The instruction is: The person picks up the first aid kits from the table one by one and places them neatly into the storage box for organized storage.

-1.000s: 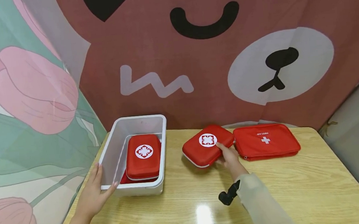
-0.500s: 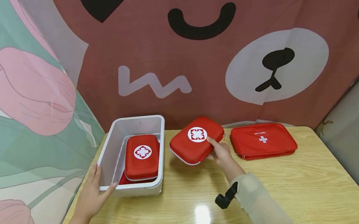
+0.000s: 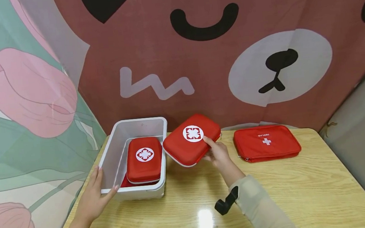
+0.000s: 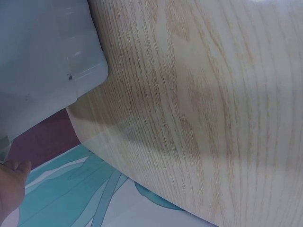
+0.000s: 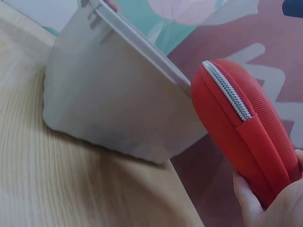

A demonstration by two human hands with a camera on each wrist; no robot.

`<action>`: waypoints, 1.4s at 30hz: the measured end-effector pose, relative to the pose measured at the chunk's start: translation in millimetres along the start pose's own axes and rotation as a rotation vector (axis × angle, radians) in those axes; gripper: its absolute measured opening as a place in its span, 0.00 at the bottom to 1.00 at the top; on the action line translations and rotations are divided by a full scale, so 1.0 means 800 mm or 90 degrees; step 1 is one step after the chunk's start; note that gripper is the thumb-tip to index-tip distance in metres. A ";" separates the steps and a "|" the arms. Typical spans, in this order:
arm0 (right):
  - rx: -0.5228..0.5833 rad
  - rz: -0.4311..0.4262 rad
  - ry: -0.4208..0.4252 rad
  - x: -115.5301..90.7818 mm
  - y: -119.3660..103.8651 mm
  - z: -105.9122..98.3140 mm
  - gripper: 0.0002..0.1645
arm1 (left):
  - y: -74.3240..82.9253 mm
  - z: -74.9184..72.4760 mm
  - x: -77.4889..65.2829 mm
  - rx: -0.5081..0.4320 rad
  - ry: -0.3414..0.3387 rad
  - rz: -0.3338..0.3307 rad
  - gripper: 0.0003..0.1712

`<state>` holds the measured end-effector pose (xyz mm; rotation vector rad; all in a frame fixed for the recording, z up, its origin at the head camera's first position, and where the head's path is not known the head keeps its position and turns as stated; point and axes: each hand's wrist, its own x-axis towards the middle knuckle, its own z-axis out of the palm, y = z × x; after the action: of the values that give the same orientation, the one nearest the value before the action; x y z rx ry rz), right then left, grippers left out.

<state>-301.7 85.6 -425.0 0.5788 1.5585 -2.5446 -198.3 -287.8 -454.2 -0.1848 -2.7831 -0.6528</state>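
Observation:
In the head view, my right hand point(image 3: 219, 157) grips a red hard-shell first aid case point(image 3: 185, 146) by its right side, thumb on top near the white cross emblem. The case is tilted above the table, its left corner at the right rim of a white plastic bin point(image 3: 137, 188); I cannot tell if they touch. Its zipper shows in the right wrist view, where the case point(image 5: 236, 118) is beside the bin point(image 5: 113, 90). My left hand point(image 3: 90, 200) rests on the bin's near left corner, fingers extended. Inside the bin lies a similar red case point(image 3: 144, 164) over another red item point(image 3: 126, 182).
A flat red first aid pouch point(image 3: 267, 142) lies at the back right of the wooden table point(image 3: 274, 193). Behind the table hangs a brown curtain point(image 3: 150, 48) with a bear face. A floral curtain point(image 3: 30, 91) borders the left side.
My right hand has lifted the red case off the table beside the pouch and moved it left, up to the bin's right rim. My left hand stays at the bin's corner.

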 end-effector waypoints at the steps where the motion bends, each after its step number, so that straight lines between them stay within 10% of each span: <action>1: 0.000 0.000 -0.002 -0.001 0.000 0.002 0.18 | 0.000 0.000 0.000 -0.002 0.000 0.001 0.47; 42: -0.037 -0.024 -0.062 -0.036 0.031 0.088 0.20 | 0.000 -0.002 -0.001 -0.005 -0.010 -0.011 0.47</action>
<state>-287.1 9.2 -407.2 0.4159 1.6186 -2.5027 -197.5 -288.8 -452.8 -0.1684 -2.8014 -0.6687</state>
